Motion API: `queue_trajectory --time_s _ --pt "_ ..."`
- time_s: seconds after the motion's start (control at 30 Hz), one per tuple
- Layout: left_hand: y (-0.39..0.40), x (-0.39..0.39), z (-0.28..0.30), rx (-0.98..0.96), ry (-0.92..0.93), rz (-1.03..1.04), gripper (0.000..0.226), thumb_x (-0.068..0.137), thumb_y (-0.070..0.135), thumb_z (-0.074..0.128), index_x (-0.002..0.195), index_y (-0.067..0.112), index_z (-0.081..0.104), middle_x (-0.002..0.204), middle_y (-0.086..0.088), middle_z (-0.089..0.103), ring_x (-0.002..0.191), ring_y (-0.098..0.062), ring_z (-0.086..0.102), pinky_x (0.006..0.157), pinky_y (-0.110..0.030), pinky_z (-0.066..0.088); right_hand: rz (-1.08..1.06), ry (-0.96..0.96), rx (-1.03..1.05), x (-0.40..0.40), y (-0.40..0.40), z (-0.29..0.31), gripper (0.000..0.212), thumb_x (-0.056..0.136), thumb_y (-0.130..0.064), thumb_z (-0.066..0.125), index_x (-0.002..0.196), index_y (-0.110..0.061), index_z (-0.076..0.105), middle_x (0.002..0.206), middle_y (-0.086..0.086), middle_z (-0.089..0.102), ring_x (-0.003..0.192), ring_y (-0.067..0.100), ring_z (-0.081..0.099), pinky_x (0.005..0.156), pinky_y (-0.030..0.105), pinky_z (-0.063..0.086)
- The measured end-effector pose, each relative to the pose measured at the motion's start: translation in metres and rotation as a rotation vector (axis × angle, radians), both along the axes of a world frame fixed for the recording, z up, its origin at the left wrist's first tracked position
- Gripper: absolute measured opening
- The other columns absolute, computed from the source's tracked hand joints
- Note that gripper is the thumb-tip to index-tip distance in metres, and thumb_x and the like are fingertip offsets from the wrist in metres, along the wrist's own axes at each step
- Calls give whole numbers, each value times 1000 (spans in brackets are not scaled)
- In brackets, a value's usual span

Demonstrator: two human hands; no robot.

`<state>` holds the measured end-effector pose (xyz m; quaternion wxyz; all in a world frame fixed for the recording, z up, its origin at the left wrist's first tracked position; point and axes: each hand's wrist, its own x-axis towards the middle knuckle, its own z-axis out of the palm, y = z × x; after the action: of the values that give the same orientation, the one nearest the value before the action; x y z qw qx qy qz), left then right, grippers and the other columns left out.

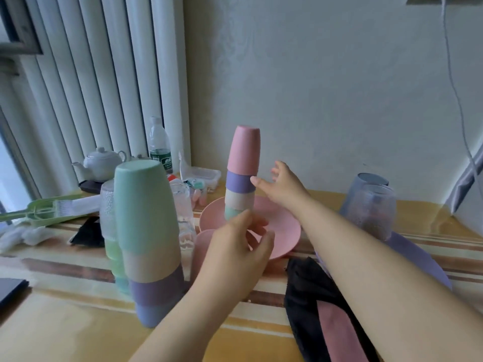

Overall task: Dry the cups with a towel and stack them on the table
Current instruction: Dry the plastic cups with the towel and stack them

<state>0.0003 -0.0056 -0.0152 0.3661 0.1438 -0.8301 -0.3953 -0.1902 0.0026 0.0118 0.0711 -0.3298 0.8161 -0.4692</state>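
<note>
Hands meet at a narrow stack of upside-down cups (241, 176) in the middle of the frame. This stack has a pink cup on top, then a purple one, a beige one and a mint one at the bottom. The left hand (239, 250) grips the bottom of the stack, with the thumb and fingers curled around the mint cup. The right hand (281, 188) is beside the purple cup with fingers spread and relaxed; one fingertip seems to touch the cup, but I cannot tell this for sure. Behind the stack, pink plates (282, 231) lie on the striped yellow table (65, 330).

At the lower left of centre stands a second, bigger stack of inverted cups (151, 239): mint on top, then beige, purple and blue, resting on the table. A dark towel (311, 291) lies at the lower right, under the right forearm. Two clear bluish glasses (371, 205) stand upside down at the right. A white teapot (100, 163) and a plastic water bottle (159, 145) are at the back left, near the radiator (104, 74).
</note>
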Motion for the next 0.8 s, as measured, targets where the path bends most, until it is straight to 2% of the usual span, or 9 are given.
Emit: queue_trajectory --time_s 0.17,0.27,0.37,0.43,0.63,0.8 --pt "-42 -19 21 -157 -31 87 8 88 21 63 91 26 58 85 13 60 75 -8 56 65 -16 43 -40 -66 -34 -26 -50 3 107 75 -50 72 150 -16 5 154 3 26 137 22 35 108 37 35" --pt "-54 -28 8 -151 -72 149 6 87 24 62 93 24 60 85 13 59 78 -8 55 69 -23 45 -39 -136 -112 -39 -72 -1 113 67 -47 79 149 -15 9 148 3 36 131 24 42 103 39 41" --pt "-56 -32 -7 -99 -96 136 7 87 26 63 91 27 57 86 15 58 77 -5 55 68 -24 47 -13 -160 -170 -47 -85 -11 92 58 -41 85 134 -19 36 129 0 55 112 20 57 92 40 50" --pt "-57 -34 -13 -87 -95 138 10 86 26 64 88 30 55 86 15 59 75 -3 55 67 -23 47 -4 -145 -195 -48 -87 -16 79 59 -39 85 124 -20 44 120 -2 60 105 19 60 86 37 53" --pt "-59 -33 -19 -77 -86 130 13 85 26 65 86 33 54 85 17 59 83 -2 53 65 -19 44 -38 -21 -179 -47 -82 -15 72 65 -43 81 123 -20 45 117 -2 59 102 21 58 84 37 52" --pt "-60 -33 -21 -82 -74 132 12 84 26 65 86 32 55 85 19 58 81 0 53 64 -16 42 -34 -19 -200 -48 -82 -13 72 68 -45 79 126 -22 43 122 -1 58 106 22 57 82 33 49"
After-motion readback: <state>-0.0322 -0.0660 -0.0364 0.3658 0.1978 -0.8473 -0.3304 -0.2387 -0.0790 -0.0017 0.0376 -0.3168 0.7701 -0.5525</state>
